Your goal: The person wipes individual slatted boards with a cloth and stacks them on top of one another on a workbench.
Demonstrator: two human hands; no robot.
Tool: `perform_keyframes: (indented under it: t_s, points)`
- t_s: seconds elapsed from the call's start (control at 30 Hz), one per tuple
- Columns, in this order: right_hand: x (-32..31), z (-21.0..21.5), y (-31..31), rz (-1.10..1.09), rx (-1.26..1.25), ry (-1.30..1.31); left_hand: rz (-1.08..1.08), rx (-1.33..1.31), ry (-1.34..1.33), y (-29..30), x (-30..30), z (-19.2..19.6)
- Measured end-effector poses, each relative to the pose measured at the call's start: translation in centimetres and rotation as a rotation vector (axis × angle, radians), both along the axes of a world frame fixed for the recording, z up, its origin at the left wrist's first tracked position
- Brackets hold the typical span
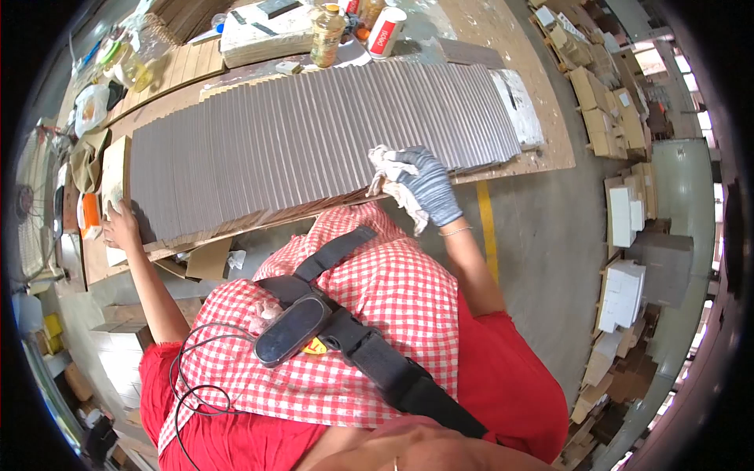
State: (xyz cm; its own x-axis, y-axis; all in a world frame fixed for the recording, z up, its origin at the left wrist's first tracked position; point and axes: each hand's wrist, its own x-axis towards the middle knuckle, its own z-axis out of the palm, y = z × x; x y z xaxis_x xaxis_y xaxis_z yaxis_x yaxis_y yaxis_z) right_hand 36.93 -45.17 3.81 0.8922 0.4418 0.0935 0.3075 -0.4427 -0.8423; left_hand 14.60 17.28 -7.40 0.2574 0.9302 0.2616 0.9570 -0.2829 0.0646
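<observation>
Grey ribbed slats (314, 141); gloved right hand (424, 184) clutching crumpled white rag (386, 169).

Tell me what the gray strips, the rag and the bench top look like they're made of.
Gray strips: probably wood or fibreboard slats, matte gray faces, pale brown edges showing. Rag in the gloved right hand: soft crumpled white cloth. Bench top: rough, speckled brown board, likely chipboard.
</observation>
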Motion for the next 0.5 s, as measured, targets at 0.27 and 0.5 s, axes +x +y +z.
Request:
perform_keyframes:
  t_s: [0.27,0.5]
  points:
    - [2.9,-2.0,2.2,0.07,-0.294,0.015,-0.078,0.002,-0.057,-3.4,-0.4,-1.1]
    - [9.9,-3.8,6.1,0.057,-0.188,-0.024,-0.063,-0.072,-0.086,-5.2,-0.6,1.3]
